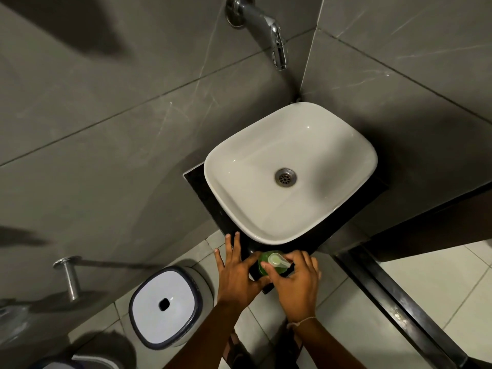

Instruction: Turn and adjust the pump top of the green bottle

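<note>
Soap bottle (269,265), green, is stood on the dark counter (346,222) near the sink (332,209); it is gripped by curled right hand (296,283) fingers, while the left hand (237,272) is laid flat, fingers spread.

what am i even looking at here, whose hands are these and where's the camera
There is no machine here: a person wears one wide-angle camera on the head, looking down at their own two bare hands in a bathroom. The white basin sits on a black counter, with a wall tap above it. At the counter's near corner stands a green soap bottle with a clear pump. The right hand curls its fingers around the pump top; the left hand lies flat with straight fingers beside the bottle. A white-lidded bin stands on the floor.
</note>
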